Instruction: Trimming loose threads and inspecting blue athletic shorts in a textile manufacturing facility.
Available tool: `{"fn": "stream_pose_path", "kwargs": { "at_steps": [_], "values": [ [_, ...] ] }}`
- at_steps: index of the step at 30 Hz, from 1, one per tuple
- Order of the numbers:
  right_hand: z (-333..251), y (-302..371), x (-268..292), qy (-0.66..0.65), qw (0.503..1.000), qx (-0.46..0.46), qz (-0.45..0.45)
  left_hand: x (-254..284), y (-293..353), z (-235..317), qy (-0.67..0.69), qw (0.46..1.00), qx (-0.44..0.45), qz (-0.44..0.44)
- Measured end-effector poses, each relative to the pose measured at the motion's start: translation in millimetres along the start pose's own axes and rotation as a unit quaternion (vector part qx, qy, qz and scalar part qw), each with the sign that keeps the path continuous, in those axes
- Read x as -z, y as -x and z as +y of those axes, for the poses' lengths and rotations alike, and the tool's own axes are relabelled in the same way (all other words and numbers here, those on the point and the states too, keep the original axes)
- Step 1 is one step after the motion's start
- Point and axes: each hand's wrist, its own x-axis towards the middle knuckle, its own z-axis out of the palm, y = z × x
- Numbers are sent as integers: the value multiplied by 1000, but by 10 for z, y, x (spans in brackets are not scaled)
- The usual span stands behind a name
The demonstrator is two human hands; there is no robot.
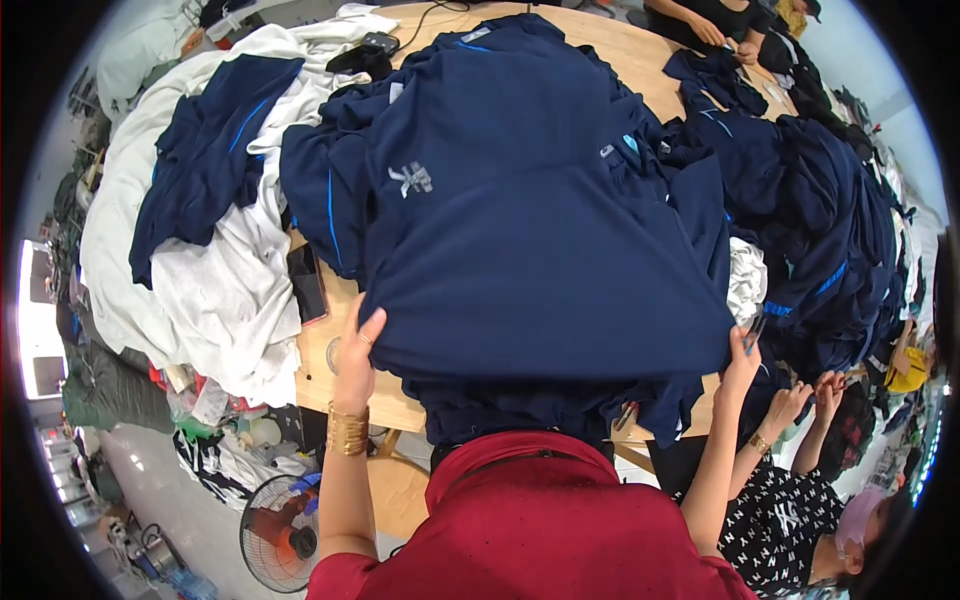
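Observation:
A navy blue shirt [540, 270] with a grey printed mark on its left part is spread in front of me over a heap of similar garments. My left hand [357, 350] grips its near left corner, thumb raised beside the fabric. At the near right corner my right hand [741, 358] is closed on the hem. A small dark metal tool [755, 332] that looks like thread snips sticks out of the same hand; its grip is partly hidden. The near edge of the shirt hangs between both hands, with more dark fabric [520, 405] below it.
White cloth [220, 300] lies heaped at the left, a navy garment [215, 150] on top. Another navy pile [810, 210] fills the right side of the wooden table [415, 25]. A co-worker [790, 520] sits close on my right, another [715, 25] works at the far side. A fan [280, 535] stands lower left.

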Motion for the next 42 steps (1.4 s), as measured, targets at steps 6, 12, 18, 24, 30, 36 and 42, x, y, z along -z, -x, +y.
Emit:
{"fn": "stream_pose_path", "kwargs": {
  "at_steps": [6, 12, 18, 24, 30, 36, 42],
  "values": [
    [333, 285, 64, 357, 920, 144, -80, 252, 33, -344, -387, 919, -61, 55],
    [-80, -21, -22, 374, 907, 132, -140, 275, 15, -269, -321, 943, -92, -1],
    [-1096, -601, -1005, 119, 958, 182, -184, 143, -296, 31, 28, 999, 39, 25],
    [-1157, -1354, -2158, 23, 966, 74, -247, 60, -442, 204, 83, 996, 30, -15],
    [-892, -1602, -2653, 34, 951, 30, -307, -121, -489, 370, 154, 987, 33, -23],
    [-1368, -1528, -2102, -101, 969, 111, -197, -61, -487, 257, 210, 977, -10, -30],
    [-1767, -1228, -1046, -146, 968, 203, -23, -247, -435, 386, 168, 985, -22, -44]
  ]
}}
